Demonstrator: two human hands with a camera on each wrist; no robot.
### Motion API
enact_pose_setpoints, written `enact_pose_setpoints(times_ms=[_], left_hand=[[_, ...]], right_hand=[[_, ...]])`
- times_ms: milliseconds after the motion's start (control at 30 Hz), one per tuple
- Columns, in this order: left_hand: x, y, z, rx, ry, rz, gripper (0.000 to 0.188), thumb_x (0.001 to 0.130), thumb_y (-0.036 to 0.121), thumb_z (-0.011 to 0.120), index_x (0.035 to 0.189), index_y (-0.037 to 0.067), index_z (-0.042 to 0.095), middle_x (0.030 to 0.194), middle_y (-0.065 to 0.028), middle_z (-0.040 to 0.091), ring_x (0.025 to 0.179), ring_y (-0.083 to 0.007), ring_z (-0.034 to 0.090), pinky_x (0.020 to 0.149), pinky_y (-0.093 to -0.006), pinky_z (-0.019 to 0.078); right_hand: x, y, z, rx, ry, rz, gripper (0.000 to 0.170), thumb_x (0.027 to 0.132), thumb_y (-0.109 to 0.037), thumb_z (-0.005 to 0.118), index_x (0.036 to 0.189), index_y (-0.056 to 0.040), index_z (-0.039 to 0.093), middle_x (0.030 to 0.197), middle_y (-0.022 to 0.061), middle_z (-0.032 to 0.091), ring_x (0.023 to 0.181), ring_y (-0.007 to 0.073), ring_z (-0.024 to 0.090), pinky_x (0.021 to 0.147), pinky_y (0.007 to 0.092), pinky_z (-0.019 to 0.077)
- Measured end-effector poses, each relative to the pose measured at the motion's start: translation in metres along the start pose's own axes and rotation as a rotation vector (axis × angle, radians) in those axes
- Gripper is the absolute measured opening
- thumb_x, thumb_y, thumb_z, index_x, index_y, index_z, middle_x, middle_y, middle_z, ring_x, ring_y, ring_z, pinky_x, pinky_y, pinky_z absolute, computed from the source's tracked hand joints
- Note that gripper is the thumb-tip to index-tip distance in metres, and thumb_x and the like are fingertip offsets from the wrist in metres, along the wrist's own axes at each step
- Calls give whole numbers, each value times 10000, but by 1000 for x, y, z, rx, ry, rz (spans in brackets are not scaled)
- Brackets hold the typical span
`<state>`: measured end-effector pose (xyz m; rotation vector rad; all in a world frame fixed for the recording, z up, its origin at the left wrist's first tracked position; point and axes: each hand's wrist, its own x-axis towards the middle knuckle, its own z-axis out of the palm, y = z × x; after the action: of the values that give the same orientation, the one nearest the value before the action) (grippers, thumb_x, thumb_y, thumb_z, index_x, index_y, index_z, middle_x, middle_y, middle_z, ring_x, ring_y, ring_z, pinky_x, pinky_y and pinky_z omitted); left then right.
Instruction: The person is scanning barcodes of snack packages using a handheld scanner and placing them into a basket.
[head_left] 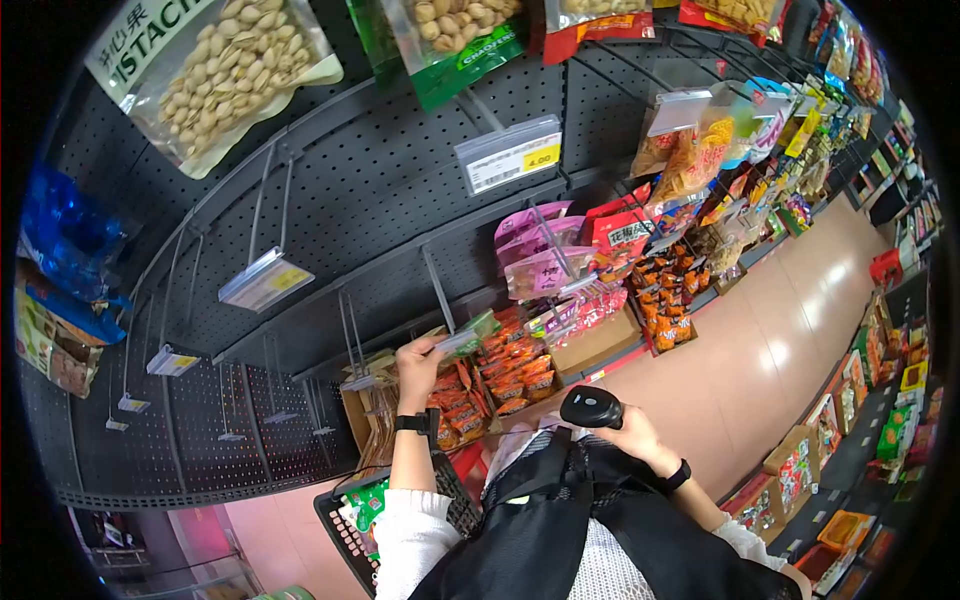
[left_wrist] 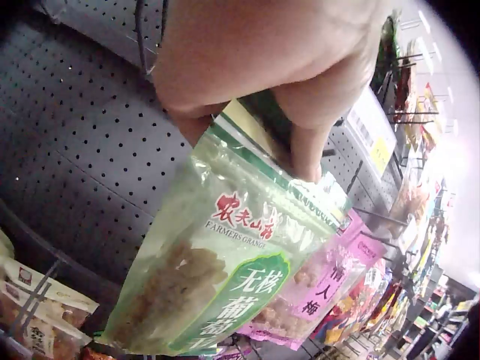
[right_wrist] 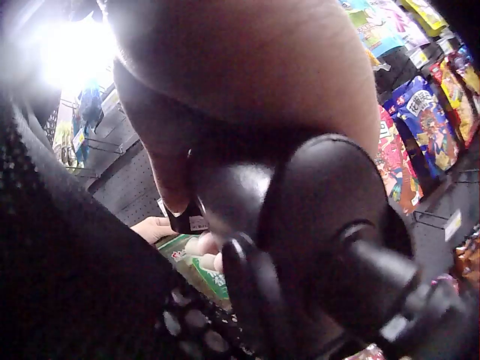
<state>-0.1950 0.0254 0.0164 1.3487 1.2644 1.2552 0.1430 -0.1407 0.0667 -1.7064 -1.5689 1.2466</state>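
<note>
My left hand (head_left: 418, 368) pinches the top edge of a pale green zip bag of seedless raisins (left_wrist: 217, 255), thumb in front. In the left wrist view the bag hangs down tilted, its printed face showing. A metal peg (head_left: 437, 290) juts from the pegboard close above it in the head view. My right hand (head_left: 640, 442) grips a black handheld barcode scanner (head_left: 590, 407) low in front of the body. In the right wrist view the scanner (right_wrist: 330, 225) fills the middle and hides much of what lies behind it.
A black basket (head_left: 345, 540) with green packets stands below my left arm. Boxes of orange snack packs (head_left: 515, 370) and purple bags (head_left: 545, 250) sit to the right. Pistachio bags (head_left: 235, 80) hang overhead. Price holders (head_left: 265, 280) stick out. Opposite shelving (head_left: 800, 480) lines the aisle.
</note>
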Motion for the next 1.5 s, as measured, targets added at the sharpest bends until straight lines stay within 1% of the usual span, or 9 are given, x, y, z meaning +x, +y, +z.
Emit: enact_pose_setpoints(times_ms=[67, 133, 467, 567, 633, 867, 1033, 1267, 1500], left_hand=[[3, 25, -2, 162, 18, 10, 187, 743, -102, 557, 879, -39, 668, 768, -57, 658, 665, -96, 593, 593, -215, 456], [8, 38, -2, 113, -21, -61, 145, 752, -75, 599, 879, -47, 665, 824, -76, 670, 745, -106, 610, 706, -227, 473], [14, 15, 8, 177, -65, 0, 151, 747, -89, 587, 871, -45, 662, 789, -60, 667, 715, -99, 596, 674, -232, 472], [6, 49, 12, 309, -74, -52, 141, 753, -76, 605, 879, -44, 659, 800, -62, 666, 714, -96, 595, 670, -233, 475], [8, 44, 11, 215, -49, -43, 136, 757, -68, 610, 881, -41, 659, 803, -63, 665, 714, -94, 595, 669, -231, 475], [17, 49, 14, 55, -72, -34, 115, 767, 5, 654, 877, -24, 668, 799, -47, 667, 715, -81, 595, 661, -217, 473], [15, 54, 3, 236, -24, -66, 138, 768, 16, 653, 902, -5, 680, 834, -65, 678, 734, -88, 604, 692, -226, 475], [15, 61, 8, 173, -104, -20, 148, 797, 19, 620, 934, 9, 677, 876, -69, 678, 774, -92, 609, 726, -230, 474], [33, 54, 12, 291, 14, 39, 168, 814, 36, 603, 968, 20, 666, 889, -71, 680, 787, -111, 633, 703, -235, 482]], right_hand=[[1, 6, -3, -1, 6, 22, 367, 696, -219, 693, 1001, -28, 619, 849, 152, 655, 800, 238, 646, 725, 329, 493], [4, 7, -5, 0, 8, 42, 370, 694, -217, 696, 1000, -23, 618, 848, 149, 656, 799, 235, 646, 725, 327, 493], [7, 5, -15, 12, 1, 55, 351, 698, -194, 684, 1000, -26, 620, 836, 128, 660, 783, 193, 641, 721, 316, 492], [10, 1, -18, 45, -7, 59, 347, 697, -188, 681, 1003, -35, 622, 836, 118, 662, 780, 176, 637, 719, 310, 491], [12, 4, -18, 101, 6, 9, 339, 707, -181, 678, 1003, -28, 620, 841, 112, 663, 785, 165, 633, 723, 306, 489], [18, -2, -20, 69, -43, 14, 341, 726, -175, 674, 1021, -18, 609, 859, 123, 661, 803, 173, 635, 736, 306, 486], [20, -4, -22, 76, -28, -20, 370, 694, -144, 686, 1029, -16, 595, 869, 139, 659, 814, 213, 646, 745, 321, 492], [24, 5, -21, 55, -45, -2, 334, 719, -174, 667, 1013, -27, 608, 847, 142, 655, 815, 201, 642, 732, 325, 489], [28, 1, -19, 0, -68, -17, 324, 700, -162, 688, 985, -24, 619, 858, 125, 664, 806, 210, 648, 731, 324, 496]])
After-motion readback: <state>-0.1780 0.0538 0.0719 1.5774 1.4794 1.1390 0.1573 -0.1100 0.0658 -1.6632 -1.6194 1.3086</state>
